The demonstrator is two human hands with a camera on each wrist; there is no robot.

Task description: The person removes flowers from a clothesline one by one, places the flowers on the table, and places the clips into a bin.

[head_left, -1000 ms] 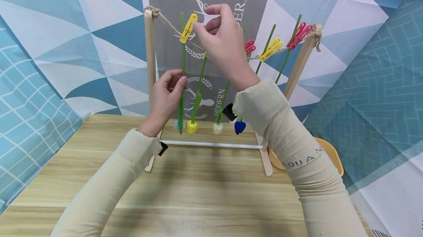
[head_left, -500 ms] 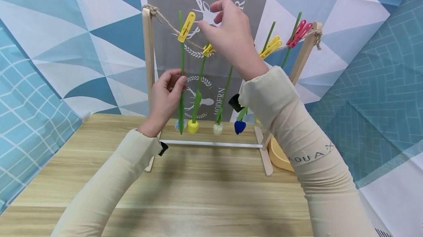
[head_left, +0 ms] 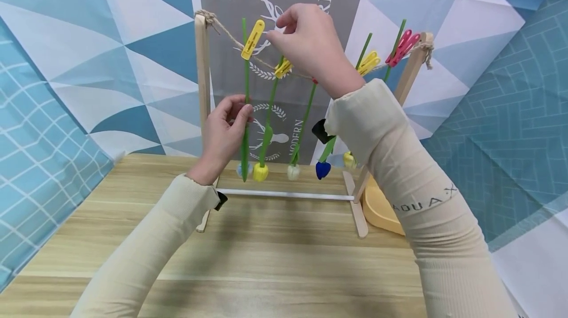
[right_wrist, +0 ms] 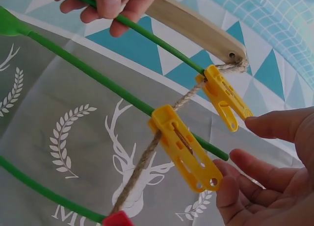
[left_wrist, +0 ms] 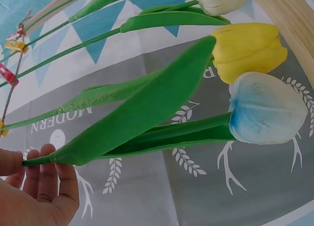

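Note:
My left hand (head_left: 224, 133) pinches the green stem of the leftmost artificial tulip (left_wrist: 267, 108), white and pale blue, hanging head down. A yellow clothespin (head_left: 253, 39) clips that stem's upper end to a twine line (right_wrist: 142, 172). My right hand (head_left: 312, 47) is just right of this clothespin with thumb and fingers parted, holding nothing. In the right wrist view, the thumb tip is at the clothespin's handle end; whether they touch I cannot tell. A second yellow clothespin (right_wrist: 179, 145), close to my right fingers, holds the yellow tulip (head_left: 261, 172).
The twine spans two wooden posts (head_left: 201, 61) joined below by a white rod (head_left: 284, 193). A white tulip (head_left: 293, 172), a dark blue tulip (head_left: 323, 170) and a pale yellow tulip (head_left: 349, 160) hang farther right. An orange-yellow basket (head_left: 377, 204) stands behind my right arm.
My right hand has moved slightly right, away from the leftmost yellow clothespin, uncovering the second yellow one. My left hand stays on the stem.

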